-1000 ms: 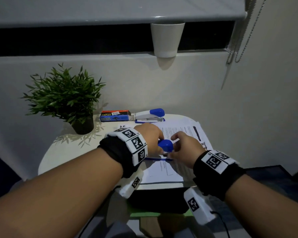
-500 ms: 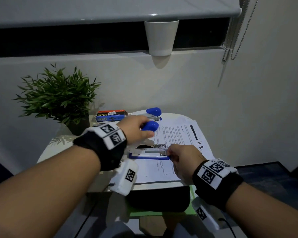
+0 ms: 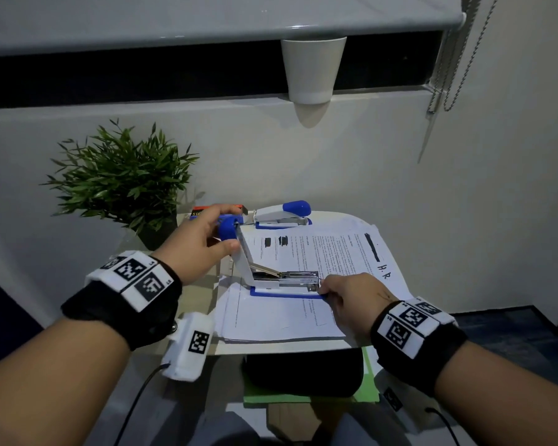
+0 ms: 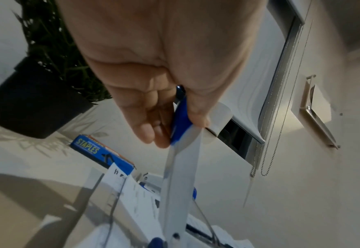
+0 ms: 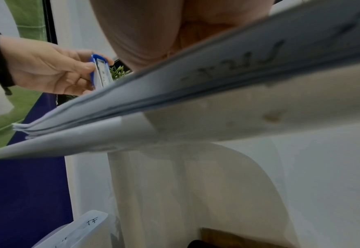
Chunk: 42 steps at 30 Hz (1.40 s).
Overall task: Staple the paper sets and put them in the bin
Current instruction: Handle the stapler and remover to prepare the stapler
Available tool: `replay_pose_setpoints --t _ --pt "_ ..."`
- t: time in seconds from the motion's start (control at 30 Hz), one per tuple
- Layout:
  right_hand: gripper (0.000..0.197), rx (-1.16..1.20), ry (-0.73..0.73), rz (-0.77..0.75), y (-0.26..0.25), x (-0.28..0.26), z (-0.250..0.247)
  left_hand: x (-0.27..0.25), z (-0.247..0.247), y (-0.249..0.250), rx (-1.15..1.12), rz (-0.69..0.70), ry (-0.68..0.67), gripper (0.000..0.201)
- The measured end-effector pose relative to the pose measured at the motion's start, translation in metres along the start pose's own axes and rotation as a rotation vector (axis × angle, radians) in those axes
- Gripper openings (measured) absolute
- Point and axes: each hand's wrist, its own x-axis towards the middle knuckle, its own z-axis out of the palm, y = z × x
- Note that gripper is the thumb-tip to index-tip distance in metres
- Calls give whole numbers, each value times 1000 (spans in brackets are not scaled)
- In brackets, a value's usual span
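Opened stapler on papers; second stapler behind; plant left, probably on table.

Your left hand lifts the stapler's arm

Your fingers and thumb pinch the blue cap at the end of the white stapler arm, which runs down and away towards its hinge at the bottom edge. Beneath it lie printed papers on the pale bench. A blue box marked STAPLES sits just beyond the sheets, with a green plant in a black pot further left. A white cup hangs at the window ledge, and a bead chain dangles by the wall.
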Motion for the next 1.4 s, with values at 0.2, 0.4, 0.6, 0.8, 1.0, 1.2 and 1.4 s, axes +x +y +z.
replay_pose_setpoints --t 0.2,0.4,0.6,0.8,1.0,1.2,1.4 --pt "21 -8 36 2 0 2 1 -4 -2 -13 80 -137 171 32" --pt "20 -51 57 -12 -1 2 0 -10 -22 -25 472 -347 70 37" --pt "19 -66 85 -31 -1 2 2 -22 -11 -44 615 -457 -90 34" --pt "20 -65 84 -37 -2 0 1 -17 -11 -42 703 -460 -115 52" --pt "20 -57 60 -18 -5 -2 -1 -15 5 -19 540 -209 37 50" --pt "22 28 -88 32 -11 5 -26 -14 34 -10 599 -51 -283 37" --pt "30 82 81 46 -23 10 -36 -20 36 -15 617 -16 -317 39"
